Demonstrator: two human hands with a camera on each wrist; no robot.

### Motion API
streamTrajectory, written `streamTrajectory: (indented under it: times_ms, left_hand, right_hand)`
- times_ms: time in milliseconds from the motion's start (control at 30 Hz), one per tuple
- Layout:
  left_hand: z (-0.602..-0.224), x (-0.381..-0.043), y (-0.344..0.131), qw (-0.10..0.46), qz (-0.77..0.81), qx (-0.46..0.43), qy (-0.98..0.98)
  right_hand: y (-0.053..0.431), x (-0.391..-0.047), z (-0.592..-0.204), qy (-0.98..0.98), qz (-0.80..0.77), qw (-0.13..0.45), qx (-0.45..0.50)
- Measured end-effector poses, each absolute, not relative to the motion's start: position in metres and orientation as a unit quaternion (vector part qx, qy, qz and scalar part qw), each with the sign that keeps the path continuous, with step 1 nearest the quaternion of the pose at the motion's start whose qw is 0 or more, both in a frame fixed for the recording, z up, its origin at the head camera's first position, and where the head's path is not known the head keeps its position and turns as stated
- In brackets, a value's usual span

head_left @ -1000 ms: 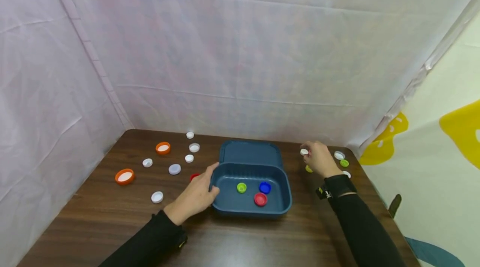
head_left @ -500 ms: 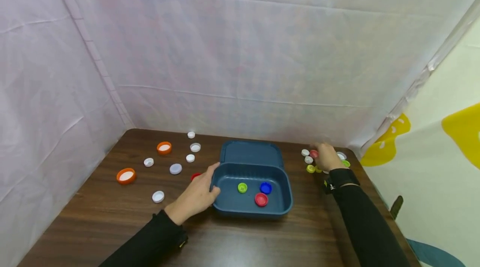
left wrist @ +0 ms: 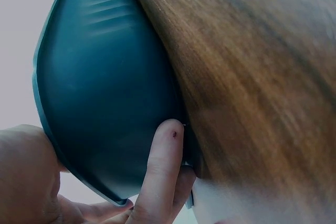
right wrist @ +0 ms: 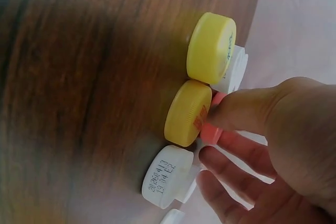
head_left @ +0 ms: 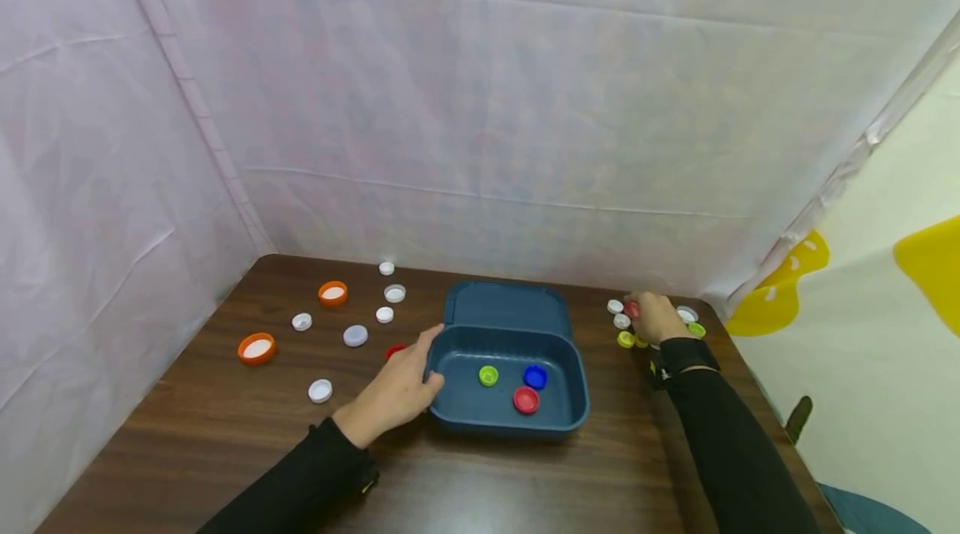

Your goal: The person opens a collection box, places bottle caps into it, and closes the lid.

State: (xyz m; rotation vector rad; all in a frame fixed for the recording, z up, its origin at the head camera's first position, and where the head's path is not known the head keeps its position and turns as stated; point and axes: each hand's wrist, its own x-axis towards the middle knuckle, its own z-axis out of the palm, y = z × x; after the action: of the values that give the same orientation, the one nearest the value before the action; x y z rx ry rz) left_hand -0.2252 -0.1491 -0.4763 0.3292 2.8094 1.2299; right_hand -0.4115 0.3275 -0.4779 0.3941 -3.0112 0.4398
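In the head view, a dark blue plastic box (head_left: 517, 421) stands on the wooden table, its lid (head_left: 507, 309) folded back behind it. My left hand (head_left: 393, 391) grips the box's left side; the left wrist view shows a finger (left wrist: 164, 166) against the outer wall. Inside lie a green bottle cap (head_left: 488, 376), a blue cap (head_left: 535, 376) and a red cap (head_left: 527, 401). At the back right, my right hand (head_left: 658, 318) pinches another red bottle cap (right wrist: 211, 134) between thumb and forefinger. Two yellow caps (right wrist: 211, 48) and a white printed cap (right wrist: 168, 177) sit close beside it.
White caps (head_left: 320, 391), two orange-rimmed caps (head_left: 257, 348) and a partly hidden red cap (head_left: 395, 351) lie scattered left of the box. Beyond my right hand are a clear-white cap (head_left: 687, 314) and a green cap (head_left: 697, 331). Hanging white sheets (head_left: 480, 101) border the table.
My right hand has let go of a white cap among the right-hand caps, then shifted slightly right to the red cap and taken hold of it. My left hand stays on the box.
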Motion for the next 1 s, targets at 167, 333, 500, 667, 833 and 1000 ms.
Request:
streamTrajectory:
  times_ms: [167,333,500,667,833,1000]
  left_hand:
    - [-0.476,-0.226,-0.148,0.031,0.397,0.106,0.911]
    - [-0.477,-0.226,-0.149,0.031,0.396,0.106,0.912]
    - [-0.477,-0.227,-0.148,0.032,0.395,0.104,0.912]
    - [-0.477,-0.227,-0.149,0.033,0.396,0.103,0.912]
    - [-0.477,-0.227,-0.149,0.031,0.395,0.103,0.912]
    - [-0.477,-0.227,-0.149,0.029,0.396,0.104,0.912]
  right_hand:
    - [0.323,-0.408,-0.476,-0.982,0.143,0.03,0.116]
    - [0.323,-0.406,-0.478,-0.978,0.147,0.063,0.134]
    - [0.324,-0.406,-0.481,-0.968,0.152,0.112,0.165]
    - [0.318,-0.399,-0.476,-0.959,0.164,0.143,0.18]
    - [0.306,-0.387,-0.466,-0.952,0.182,0.16,0.189]
    - [0.294,-0.377,-0.458,-0.952,0.187,0.149,0.194]
